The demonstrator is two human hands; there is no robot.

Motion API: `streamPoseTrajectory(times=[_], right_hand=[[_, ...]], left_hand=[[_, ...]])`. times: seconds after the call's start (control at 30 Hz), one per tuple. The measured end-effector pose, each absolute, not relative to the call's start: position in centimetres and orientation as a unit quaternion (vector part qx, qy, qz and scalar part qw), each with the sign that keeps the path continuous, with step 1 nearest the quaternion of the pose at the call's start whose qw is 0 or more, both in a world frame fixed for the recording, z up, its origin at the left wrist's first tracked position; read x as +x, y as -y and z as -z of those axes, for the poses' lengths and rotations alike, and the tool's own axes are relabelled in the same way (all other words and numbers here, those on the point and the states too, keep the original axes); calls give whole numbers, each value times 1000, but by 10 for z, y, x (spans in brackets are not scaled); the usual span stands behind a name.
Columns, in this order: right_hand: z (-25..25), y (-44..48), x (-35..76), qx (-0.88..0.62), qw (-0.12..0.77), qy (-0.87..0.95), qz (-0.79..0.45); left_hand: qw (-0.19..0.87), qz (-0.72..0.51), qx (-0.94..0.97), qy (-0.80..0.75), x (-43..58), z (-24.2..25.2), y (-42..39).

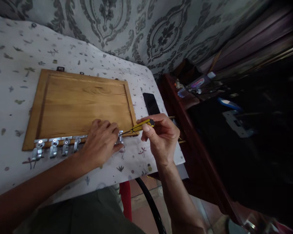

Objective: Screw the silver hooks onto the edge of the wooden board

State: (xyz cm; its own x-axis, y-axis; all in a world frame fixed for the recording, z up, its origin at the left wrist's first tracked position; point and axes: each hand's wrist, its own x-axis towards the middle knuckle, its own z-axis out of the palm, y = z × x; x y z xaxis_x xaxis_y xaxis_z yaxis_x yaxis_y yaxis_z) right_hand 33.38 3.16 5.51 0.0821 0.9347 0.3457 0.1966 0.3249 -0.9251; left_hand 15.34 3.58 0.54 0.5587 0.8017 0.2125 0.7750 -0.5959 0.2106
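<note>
A wooden panel (88, 104) with a raised frame lies flat on the table. Along its near edge sits a row of shiny metal hooks (53, 148), with screws visible in their plates. My left hand (99, 141) rests over this edge, its thumb and index finger closed around another metal hook (121, 139) near the right corner; part of the row is hidden beneath the hand. In my right hand (162, 135) is a screwdriver (141, 125) with a yellow and black handle. Its shaft points left, and the tip meets the plate of that right-hand hook.
A dark phone (151, 103) lies right of the panel on the patterned tablecloth (14, 81). Beyond the table's right edge stands dark red furniture (171, 94) bearing a plastic bottle (197, 84). Grey patterned fabric (141, 29) hangs behind the table.
</note>
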Motion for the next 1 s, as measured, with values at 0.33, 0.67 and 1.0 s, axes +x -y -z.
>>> streamPoseTrajectory(times=[0.33, 0.67, 1.0], right_hand=[[-58, -35, 335, -451, 543, 598, -379], [-58, -31, 334, -453, 561, 587, -367], [-57, -29, 339, -443, 512, 633, -376]], left_hand=[[53, -133, 889, -435, 151, -7, -38], [49, -133, 889, -435, 152, -9, -39], [70, -150, 883, -439, 151, -6, -38]])
